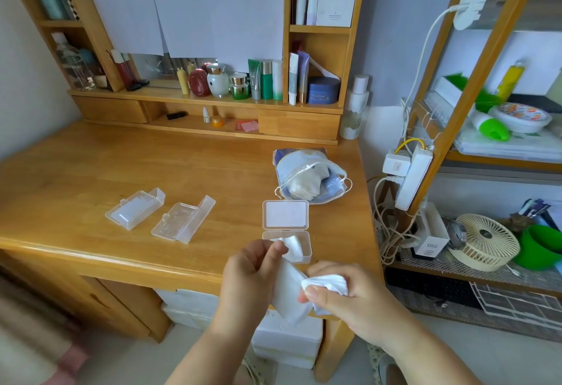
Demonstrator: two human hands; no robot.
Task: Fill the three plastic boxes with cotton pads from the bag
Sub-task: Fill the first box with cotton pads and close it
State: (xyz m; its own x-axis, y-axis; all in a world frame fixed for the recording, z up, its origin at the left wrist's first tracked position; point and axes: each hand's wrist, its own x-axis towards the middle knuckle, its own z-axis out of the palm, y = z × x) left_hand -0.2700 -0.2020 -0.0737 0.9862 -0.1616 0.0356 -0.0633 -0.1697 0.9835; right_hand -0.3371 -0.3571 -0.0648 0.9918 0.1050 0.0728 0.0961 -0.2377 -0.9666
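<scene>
Three clear plastic boxes lie open on the wooden desk (91, 172): one at the left (135, 208), one in the middle (183, 219), and one near the front edge (286, 231) with its lid up and white pads inside. Behind that box sits the drawstring bag of cotton pads (310, 176), its mouth open. Just in front of the desk edge, my left hand (246, 275) and my right hand (343, 296) both grip white cotton pads (289, 290). The left pinches the flat pads and the right clutches a crumpled bunch.
Cosmetic bottles and jars (243, 83) line the shelf at the back of the desk. To the right stands a wooden rack with a power strip (412, 178), cables, a small fan (486, 241) and a green bowl (539, 251). White boxes (289, 342) sit under the desk.
</scene>
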